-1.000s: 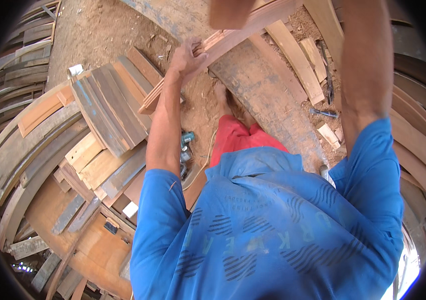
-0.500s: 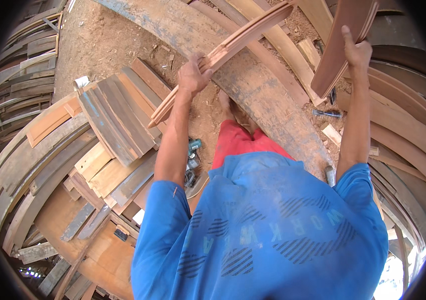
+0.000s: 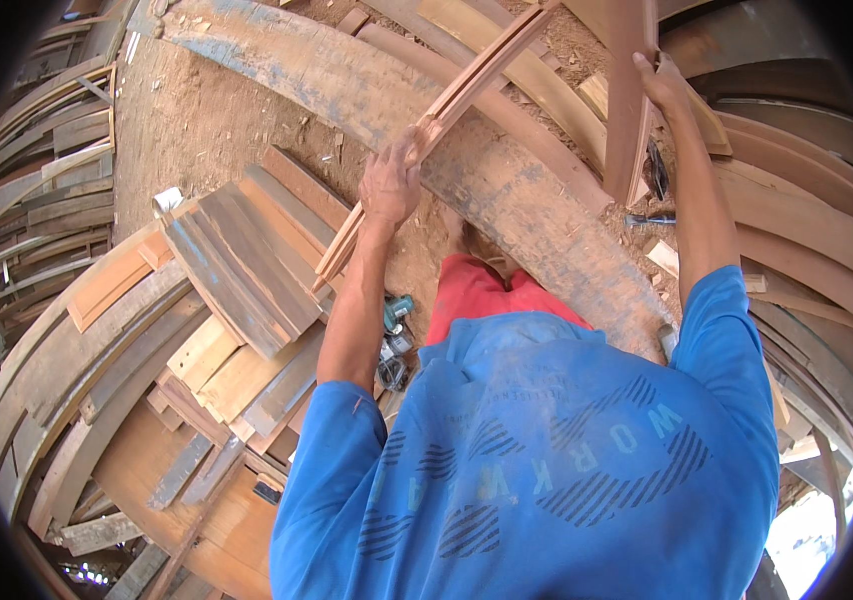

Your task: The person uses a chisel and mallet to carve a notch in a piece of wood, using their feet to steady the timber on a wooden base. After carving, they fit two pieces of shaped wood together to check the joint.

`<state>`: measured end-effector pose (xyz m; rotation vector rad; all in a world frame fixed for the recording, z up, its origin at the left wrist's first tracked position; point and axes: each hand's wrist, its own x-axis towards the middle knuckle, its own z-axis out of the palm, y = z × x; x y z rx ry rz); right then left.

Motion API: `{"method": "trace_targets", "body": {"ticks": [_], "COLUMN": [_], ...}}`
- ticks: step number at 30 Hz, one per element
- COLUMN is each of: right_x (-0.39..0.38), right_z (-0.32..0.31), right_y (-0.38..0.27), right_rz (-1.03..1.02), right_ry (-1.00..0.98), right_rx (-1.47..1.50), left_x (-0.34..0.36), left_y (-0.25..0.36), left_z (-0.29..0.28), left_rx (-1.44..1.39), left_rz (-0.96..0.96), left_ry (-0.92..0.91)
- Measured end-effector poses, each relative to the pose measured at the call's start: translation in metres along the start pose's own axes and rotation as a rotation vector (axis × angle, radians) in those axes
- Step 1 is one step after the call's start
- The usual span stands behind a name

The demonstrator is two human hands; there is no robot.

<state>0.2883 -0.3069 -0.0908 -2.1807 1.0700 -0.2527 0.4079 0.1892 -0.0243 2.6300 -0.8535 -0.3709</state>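
My left hand (image 3: 392, 182) is closed around a long reddish wooden moulding (image 3: 482, 76) with grooves along its length. The moulding slants from beside my left forearm up to the top of the view, above a worn wooden bench plank (image 3: 547, 215). At the upper right, my right hand (image 3: 664, 84) grips the edge of a wider reddish-brown board (image 3: 628, 120), which stands steeply with its lower end near the bench's far edge. The fingers of that hand are partly hidden behind the board.
Stacked boards (image 3: 242, 265) lie at the left, with a teal power tool (image 3: 398, 308) beside them. A slim hand tool (image 3: 650, 220) rests right of the bench among wood scraps. Curved planks (image 3: 797, 215) are piled along the right. Shavings cover the dirt floor (image 3: 217, 110).
My right hand has moved left with the board, which now stands more upright and shows a narrower face. The moulding in my left hand has turned slightly, showing its grooves more.
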Motion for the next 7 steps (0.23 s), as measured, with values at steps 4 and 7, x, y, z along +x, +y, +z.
{"method": "trace_targets", "body": {"ticks": [4, 7], "right_x": [-0.023, -0.057], "right_z": [0.007, -0.006], "right_y": [0.013, 0.008], "right_rz": [0.047, 0.095], "right_ry": [-0.076, -0.197], "right_rx": [-0.221, -0.228], "left_x": [0.003, 0.009], "left_y": [-0.010, -0.014], "left_z": [0.000, -0.004], "left_rx": [0.028, 0.026], "left_rz": [0.070, 0.122], "left_ry": [-0.070, -0.116]}}
